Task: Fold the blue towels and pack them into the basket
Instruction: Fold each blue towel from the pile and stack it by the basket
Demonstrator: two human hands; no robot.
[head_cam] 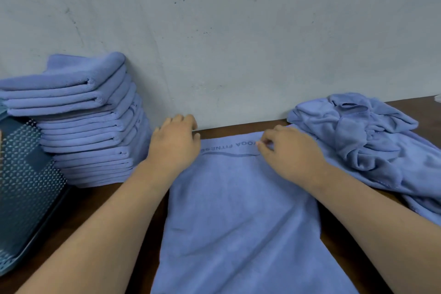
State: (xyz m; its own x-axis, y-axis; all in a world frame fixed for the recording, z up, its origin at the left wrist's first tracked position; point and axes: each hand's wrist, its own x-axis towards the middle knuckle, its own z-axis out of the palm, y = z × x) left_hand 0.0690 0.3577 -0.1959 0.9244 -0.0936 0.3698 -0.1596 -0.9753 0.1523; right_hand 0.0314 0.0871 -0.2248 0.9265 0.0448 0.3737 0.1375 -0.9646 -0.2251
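Two hands (173,143) (292,150) on towel's (238,210) far edge

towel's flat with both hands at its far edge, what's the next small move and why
Probably lift the far edge and bring it toward the near edge, folding the towel in half. It lies spread flat, the left hand curls over its far left corner, the right hand pinches the far edge by the printed band, and the folded stack beside it shows the target shape.
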